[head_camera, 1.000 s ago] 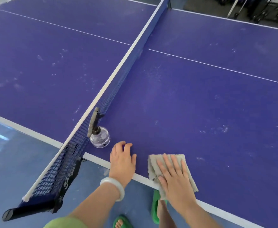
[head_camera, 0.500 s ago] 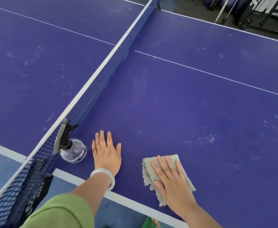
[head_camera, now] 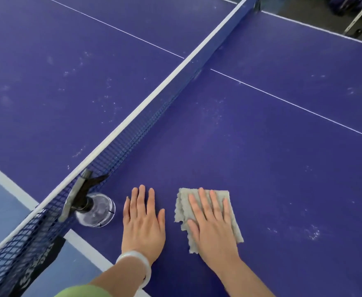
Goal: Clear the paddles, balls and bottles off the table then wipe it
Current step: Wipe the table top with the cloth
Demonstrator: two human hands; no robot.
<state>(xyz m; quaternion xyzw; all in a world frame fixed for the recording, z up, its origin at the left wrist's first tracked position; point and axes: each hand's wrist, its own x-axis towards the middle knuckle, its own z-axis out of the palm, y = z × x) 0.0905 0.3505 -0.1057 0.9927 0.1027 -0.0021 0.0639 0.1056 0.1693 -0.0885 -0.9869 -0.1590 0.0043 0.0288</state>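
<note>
The blue table-tennis table [head_camera: 261,157] fills the view, speckled with pale dust marks. My right hand [head_camera: 212,224] lies flat with straight fingers on a grey cloth [head_camera: 232,213], pressing it onto the table near the front edge. My left hand [head_camera: 142,221] rests flat on the bare table just left of the cloth, a white bangle on its wrist. A clear spray bottle [head_camera: 94,209] with a dark trigger head stands left of my left hand, right beside the net. No paddles or balls are in view.
The net [head_camera: 154,108] with its white top band runs diagonally from lower left to upper right, its clamp hanging off the table edge at the lower left. Blue floor shows at the left. Metal frames stand beyond the table's far right corner.
Both hands have slid forward, away from the table's front edge, the right one pushing the cloth along. The view has shifted, so the bottle and net sit further left.
</note>
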